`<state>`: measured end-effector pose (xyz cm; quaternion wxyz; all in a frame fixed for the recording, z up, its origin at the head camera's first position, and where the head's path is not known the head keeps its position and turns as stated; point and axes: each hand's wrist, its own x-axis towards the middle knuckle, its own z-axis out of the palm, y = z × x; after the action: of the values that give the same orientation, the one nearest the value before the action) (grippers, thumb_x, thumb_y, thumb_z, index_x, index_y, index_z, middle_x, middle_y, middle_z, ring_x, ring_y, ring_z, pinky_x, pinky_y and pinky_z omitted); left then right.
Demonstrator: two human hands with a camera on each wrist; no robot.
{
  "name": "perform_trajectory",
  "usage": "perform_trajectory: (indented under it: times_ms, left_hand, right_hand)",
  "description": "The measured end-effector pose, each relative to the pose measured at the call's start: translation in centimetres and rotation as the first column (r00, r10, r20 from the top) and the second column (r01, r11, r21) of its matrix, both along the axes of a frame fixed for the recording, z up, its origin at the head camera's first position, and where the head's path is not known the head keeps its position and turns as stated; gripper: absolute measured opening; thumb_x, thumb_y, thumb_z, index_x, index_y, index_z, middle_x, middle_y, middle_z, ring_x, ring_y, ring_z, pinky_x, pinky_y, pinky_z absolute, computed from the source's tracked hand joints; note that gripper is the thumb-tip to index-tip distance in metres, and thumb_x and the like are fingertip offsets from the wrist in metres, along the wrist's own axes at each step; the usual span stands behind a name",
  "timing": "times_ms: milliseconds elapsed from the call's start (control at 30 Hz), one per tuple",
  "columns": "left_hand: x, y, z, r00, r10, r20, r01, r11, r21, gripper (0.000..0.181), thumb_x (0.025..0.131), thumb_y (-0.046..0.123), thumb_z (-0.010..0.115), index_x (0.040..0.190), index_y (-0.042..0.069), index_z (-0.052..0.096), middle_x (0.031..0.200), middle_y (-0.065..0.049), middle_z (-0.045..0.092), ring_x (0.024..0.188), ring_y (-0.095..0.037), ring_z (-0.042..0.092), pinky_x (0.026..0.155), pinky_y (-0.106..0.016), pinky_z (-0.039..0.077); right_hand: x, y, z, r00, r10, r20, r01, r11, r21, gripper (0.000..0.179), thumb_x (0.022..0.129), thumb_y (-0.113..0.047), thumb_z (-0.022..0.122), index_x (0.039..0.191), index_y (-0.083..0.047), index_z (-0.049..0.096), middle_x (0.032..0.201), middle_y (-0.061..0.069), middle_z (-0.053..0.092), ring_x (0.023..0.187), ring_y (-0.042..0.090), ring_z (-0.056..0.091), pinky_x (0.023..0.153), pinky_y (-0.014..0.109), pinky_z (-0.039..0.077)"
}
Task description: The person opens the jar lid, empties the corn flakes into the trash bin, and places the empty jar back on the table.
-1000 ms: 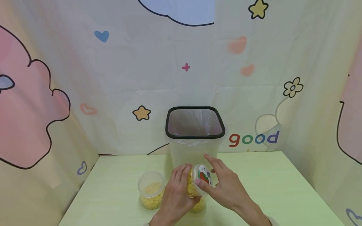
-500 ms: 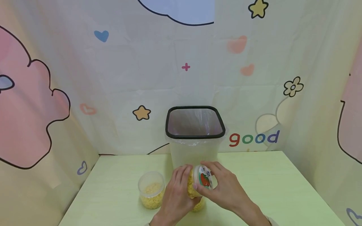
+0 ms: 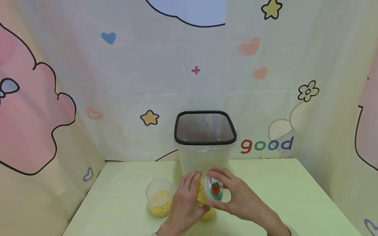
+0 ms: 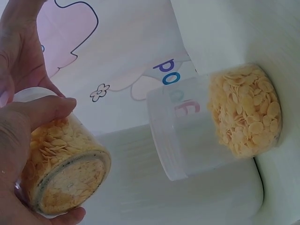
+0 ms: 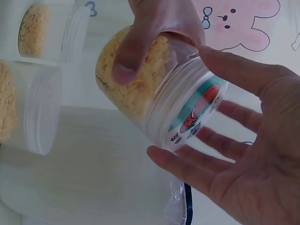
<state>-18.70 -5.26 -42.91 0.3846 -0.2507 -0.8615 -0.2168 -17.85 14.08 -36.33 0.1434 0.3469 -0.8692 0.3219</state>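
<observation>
My left hand (image 3: pixel 184 200) grips a clear jar (image 4: pixel 65 150) of yellow flakes, tilted on its side above the table. The jar's lid (image 3: pixel 216 188), with a red fruit printed on its label, faces right. Thumb and fingers of my right hand (image 3: pixel 240 193) hold this lid by its rim; in the right wrist view the palm stays apart from the label. On the table to the left stands a second jar (image 3: pixel 159 200), partly filled with flakes. A third jar (image 3: pixel 208 214) is mostly hidden behind my left hand in the head view.
Behind the hands stands a tall pale bin (image 3: pixel 203 157) with a black rim and a plastic liner. The light green table (image 3: pixel 283 190) ends at a printed cloth backdrop (image 3: pixel 130 75), with cloth on both sides too.
My right hand's fingers have come in from beside the lid to its rim, and the hand has turned. The printed label now faces further right. My left hand stays nearly in place.
</observation>
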Motion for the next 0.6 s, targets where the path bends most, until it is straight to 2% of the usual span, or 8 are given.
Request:
perform_trajectory:
  times_ms: [133, 367, 500, 600]
  left_hand:
    - [-0.03, -0.1, -0.05, 1.0, -0.003, -0.01, 0.003, 1.0, 0.006, 0.1, 0.048, 0.033, 0.096, 0.133, 0.006, 0.051, 0.125, -0.005, 0.057, 0.116, -0.019, 0.055, 0.088, -0.031, 0.057]
    - [0.0, -0.19, -0.13, 1.0, -0.015, 0.006, 0.014, 1.0, 0.016, 0.1, 0.051, 0.034, 0.096, 0.136, 0.008, 0.048, 0.126, -0.004, 0.057, 0.117, -0.019, 0.054, 0.088, -0.032, 0.057]
    - [-0.01, -0.17, -0.1, 1.0, -0.02, 0.013, 0.02, 1.0, 0.022, 0.1, 0.052, 0.033, 0.095, 0.136, 0.008, 0.048, 0.126, -0.004, 0.056, 0.117, -0.019, 0.054, 0.089, -0.033, 0.057]
    - [-0.01, -0.17, -0.07, 1.0, -0.028, 0.014, 0.027, 0.999, 0.03, 0.1, 0.052, 0.033, 0.096, 0.136, 0.007, 0.048, 0.127, -0.004, 0.056, 0.117, -0.019, 0.054, 0.09, -0.033, 0.057]
  right_hand:
    - [-0.1, 0.32, -0.13, 0.997, 0.047, -0.068, -0.043, 0.997, 0.061, 0.077, 0.07, -0.021, 0.089, 0.136, -0.029, 0.051, 0.146, -0.001, 0.048, 0.122, 0.019, 0.058, 0.093, 0.036, 0.056]
    - [0.06, 0.58, -0.27, 0.994, 0.091, -0.06, -0.086, 0.992, 0.088, 0.08, 0.071, -0.015, 0.088, 0.139, -0.03, 0.047, 0.154, -0.002, 0.039, 0.131, 0.024, 0.052, 0.094, 0.035, 0.056]
    - [0.18, 0.65, -0.2, 0.992, 0.094, -0.086, -0.086, 0.992, 0.094, 0.083, 0.071, -0.027, 0.088, 0.142, -0.03, 0.045, 0.157, -0.001, 0.035, 0.136, 0.025, 0.048, 0.095, 0.04, 0.055]
    - [0.38, 0.57, 0.09, 0.994, 0.057, -0.088, -0.051, 0.996, 0.073, 0.085, 0.074, -0.042, 0.084, 0.146, -0.032, 0.04, 0.158, -0.003, 0.032, 0.136, 0.023, 0.047, 0.096, 0.044, 0.055]
